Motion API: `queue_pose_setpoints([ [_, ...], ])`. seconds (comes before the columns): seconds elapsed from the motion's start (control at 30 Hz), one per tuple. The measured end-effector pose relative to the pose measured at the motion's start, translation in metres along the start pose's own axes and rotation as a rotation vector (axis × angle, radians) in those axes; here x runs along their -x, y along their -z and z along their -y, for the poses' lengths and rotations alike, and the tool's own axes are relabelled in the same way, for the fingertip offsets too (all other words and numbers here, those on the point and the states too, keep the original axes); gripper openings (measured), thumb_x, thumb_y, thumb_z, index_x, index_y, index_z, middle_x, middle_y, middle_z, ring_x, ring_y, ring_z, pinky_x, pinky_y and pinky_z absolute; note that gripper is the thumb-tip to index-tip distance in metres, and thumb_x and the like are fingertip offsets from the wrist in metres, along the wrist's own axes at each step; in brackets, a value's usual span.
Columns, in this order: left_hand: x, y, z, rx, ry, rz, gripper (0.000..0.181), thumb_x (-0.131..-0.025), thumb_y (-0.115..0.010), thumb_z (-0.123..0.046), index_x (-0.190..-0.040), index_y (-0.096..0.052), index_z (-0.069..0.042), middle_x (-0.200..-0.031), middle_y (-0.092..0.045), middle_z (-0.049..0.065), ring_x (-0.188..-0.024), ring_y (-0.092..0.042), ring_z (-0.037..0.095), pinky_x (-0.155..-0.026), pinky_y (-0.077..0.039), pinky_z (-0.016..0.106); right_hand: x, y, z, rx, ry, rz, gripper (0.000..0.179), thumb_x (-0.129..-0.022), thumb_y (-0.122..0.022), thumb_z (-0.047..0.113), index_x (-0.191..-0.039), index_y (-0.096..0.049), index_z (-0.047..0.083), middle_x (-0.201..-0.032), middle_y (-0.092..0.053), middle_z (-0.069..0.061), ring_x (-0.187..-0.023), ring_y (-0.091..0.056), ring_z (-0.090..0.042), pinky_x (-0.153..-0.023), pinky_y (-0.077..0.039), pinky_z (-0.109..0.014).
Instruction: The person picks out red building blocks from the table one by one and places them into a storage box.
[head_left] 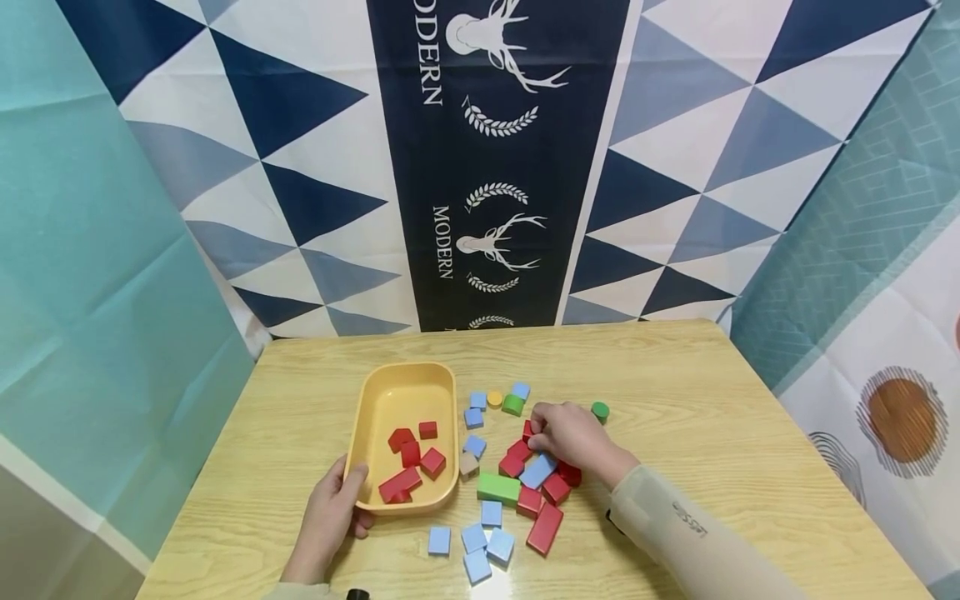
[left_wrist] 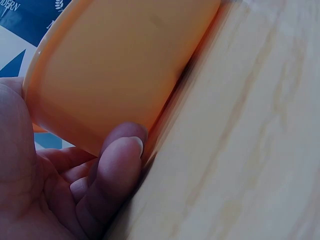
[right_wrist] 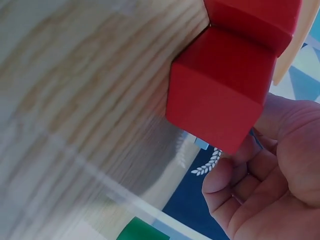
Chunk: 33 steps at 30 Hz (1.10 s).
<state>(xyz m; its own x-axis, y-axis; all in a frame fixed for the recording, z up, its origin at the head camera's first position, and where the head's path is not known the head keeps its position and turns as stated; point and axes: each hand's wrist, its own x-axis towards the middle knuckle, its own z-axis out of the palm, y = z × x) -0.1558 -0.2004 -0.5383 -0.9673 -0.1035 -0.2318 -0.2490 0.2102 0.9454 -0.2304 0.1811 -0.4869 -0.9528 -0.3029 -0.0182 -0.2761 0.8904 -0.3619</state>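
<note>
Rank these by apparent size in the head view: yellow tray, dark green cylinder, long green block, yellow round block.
1. Yellow tray
2. Long green block
3. Dark green cylinder and yellow round block: too close in apparent size to rank.

The yellow box (head_left: 401, 392) is oblong with rounded corners, its opening up, its near left corner gripped by the left hand (head_left: 328, 507). At least 6 red blocks (head_left: 432, 463) lie inside, in the box's middle and near part. Right of the box, more red blocks (head_left: 555, 489) lie clustered, the farthest pinched by the right hand (head_left: 573, 435), the nearest long and flat.
</note>
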Motion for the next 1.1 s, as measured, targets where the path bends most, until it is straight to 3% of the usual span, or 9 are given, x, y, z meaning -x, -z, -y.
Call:
queue_pose_setpoints([
  [0.37,0.000,-0.001,-0.003,-0.003,-0.013,-0.009,0.055,-0.111,-0.054,-0.040,-0.157,-0.049,-0.011,-0.069,-0.066,0.010,-0.052,-0.062,0.020,-0.044,-0.056,0.032,-0.011,0.004,0.002,0.050,0.047,0.013,0.030,-0.093,-0.085,0.031,-0.080,-0.059,0.023,-0.069,-0.054,0.006,-0.067,-0.050,-0.015,-0.064,-0.041,-0.030],
  [0.5,0.002,-0.002,-0.005,0.003,-0.020,-0.011,0.055,-0.111,-0.054,-0.040,-0.157,-0.050,-0.009,-0.067,-0.066,0.009,-0.051,-0.061,0.020,-0.043,-0.055,0.032,-0.014,0.013,0.010,0.050,0.079,-0.017,0.029,-0.095,-0.084,0.029,-0.081,-0.059,0.024,-0.071,-0.055,0.008,-0.068,-0.050,-0.014,-0.065,-0.042,-0.029],
  [0.63,0.001,0.000,-0.006,0.004,-0.018,-0.014,0.054,-0.111,-0.055,-0.039,-0.156,-0.050,-0.009,-0.067,-0.066,0.010,-0.051,-0.061,0.021,-0.043,-0.055,0.033,-0.022,0.031,0.028,0.043,0.125,-0.110,0.026,-0.095,-0.083,0.029,-0.082,-0.061,0.024,-0.072,-0.059,0.009,-0.066,-0.050,-0.014,-0.062,-0.041,-0.029],
  [0.8,0.000,0.003,-0.005,-0.004,-0.015,-0.019,0.055,-0.111,-0.055,-0.040,-0.157,-0.049,-0.010,-0.068,-0.066,0.009,-0.052,-0.062,0.021,-0.044,-0.055,0.033,-0.046,0.047,0.068,0.049,0.163,-0.207,0.021,-0.097,-0.080,0.035,-0.086,-0.065,0.025,-0.077,-0.067,0.008,-0.067,-0.053,-0.014,-0.063,-0.044,-0.032],
  [0.97,0.002,0.003,-0.002,0.020,-0.020,-0.021,0.053,-0.111,-0.056,-0.039,-0.155,-0.052,-0.010,-0.068,-0.066,0.010,-0.050,-0.061,0.021,-0.043,-0.055,0.033,-0.074,0.031,0.105,0.036,0.225,-0.222,0.018,-0.100,-0.077,0.034,-0.092,-0.066,0.023,-0.086,-0.074,0.006,-0.070,-0.058,-0.015,-0.069,-0.052,-0.035],
  [1.1,0.005,-0.001,0.001,0.025,-0.029,-0.011,0.052,-0.111,-0.054,-0.032,-0.157,-0.049,-0.007,-0.069,-0.067,0.011,-0.050,-0.061,0.021,-0.043,-0.055,0.033,-0.088,0.002,0.115,0.041,0.237,-0.192,0.017,-0.102,-0.075,0.032,-0.093,-0.064,0.021,-0.087,-0.074,0.007,-0.070,-0.058,-0.012,-0.068,-0.053,-0.030],
])
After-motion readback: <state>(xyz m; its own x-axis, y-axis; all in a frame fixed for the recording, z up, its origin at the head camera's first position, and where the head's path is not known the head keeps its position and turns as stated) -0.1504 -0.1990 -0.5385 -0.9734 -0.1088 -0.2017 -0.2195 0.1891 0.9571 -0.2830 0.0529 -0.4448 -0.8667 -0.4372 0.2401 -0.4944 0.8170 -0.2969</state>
